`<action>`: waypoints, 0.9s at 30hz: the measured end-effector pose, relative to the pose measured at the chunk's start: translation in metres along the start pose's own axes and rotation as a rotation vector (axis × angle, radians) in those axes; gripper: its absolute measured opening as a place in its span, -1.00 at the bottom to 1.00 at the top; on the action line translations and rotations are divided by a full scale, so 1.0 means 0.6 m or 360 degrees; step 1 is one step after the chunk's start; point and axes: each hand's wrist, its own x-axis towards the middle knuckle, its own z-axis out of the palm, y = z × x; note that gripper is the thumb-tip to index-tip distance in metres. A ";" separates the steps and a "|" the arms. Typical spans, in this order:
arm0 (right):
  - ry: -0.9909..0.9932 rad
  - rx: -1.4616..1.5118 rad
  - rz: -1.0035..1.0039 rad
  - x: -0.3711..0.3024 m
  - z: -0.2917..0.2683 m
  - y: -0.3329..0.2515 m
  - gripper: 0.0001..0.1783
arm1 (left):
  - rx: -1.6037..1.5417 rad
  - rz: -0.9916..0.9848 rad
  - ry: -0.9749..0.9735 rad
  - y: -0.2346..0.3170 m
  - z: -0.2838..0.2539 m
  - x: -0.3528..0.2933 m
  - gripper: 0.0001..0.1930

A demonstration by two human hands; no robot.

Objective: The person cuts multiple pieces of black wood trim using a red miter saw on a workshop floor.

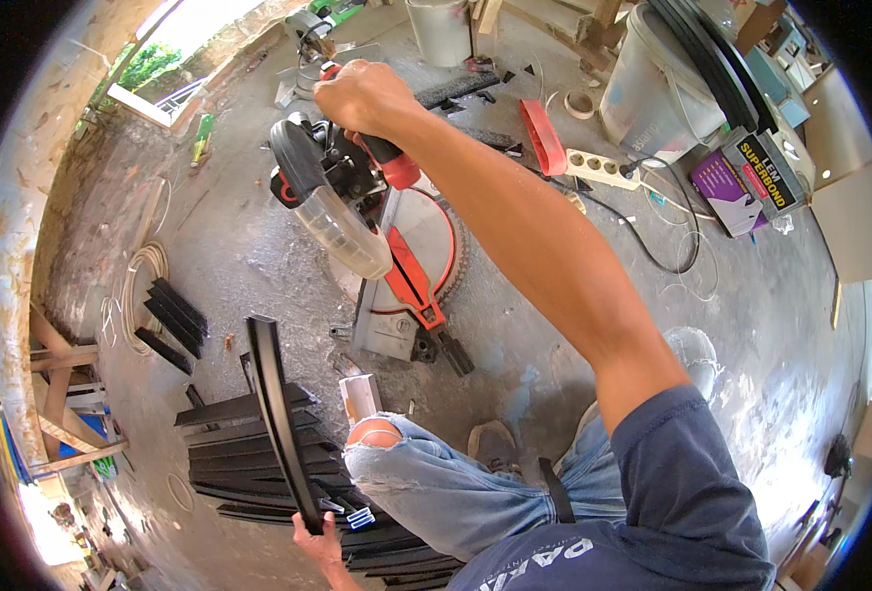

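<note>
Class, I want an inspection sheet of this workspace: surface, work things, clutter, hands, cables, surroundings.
Surface: grey floor, stained and scuffed.
Work things: miter saw on the floor; long black strip raised over a pile of black strips; shorter black pieces farther forward.
Clutter: red holder-like piece, tape roll, dark offcuts near the saw.
Hands: right hand gripping the saw's upper part; left hand holding the long strip's near end.
Cables: black cable looped on the floor by a power strip; pale coil at left, cable or cord unclear.
Surroundings: large bucket, purple box, greenery outside.
</note>
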 end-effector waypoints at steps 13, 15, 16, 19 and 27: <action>-0.0045 -0.0164 0.0002 0.010 -0.006 -0.028 -0.57 | 0.0230 0.0417 -0.0344 -0.020 0.129 0.034 -0.52; -0.0084 -0.0052 -0.0005 0.001 -0.007 -0.029 -0.48 | 0.0146 0.0373 -0.0355 -0.020 0.150 0.050 -0.53; -0.0110 0.0049 -0.0005 0.002 -0.010 -0.024 -0.37 | 0.0127 0.0446 -0.0375 -0.017 0.162 0.060 -0.55; -0.0109 -0.0039 0.0013 0.010 -0.019 -0.007 -0.38 | 0.0101 0.0611 -0.0458 -0.012 0.197 0.080 -0.61; -0.0168 0.0010 -0.0014 -0.007 -0.012 -0.051 -0.41 | 0.0110 0.0714 -0.0275 -0.304 0.261 0.109 -0.58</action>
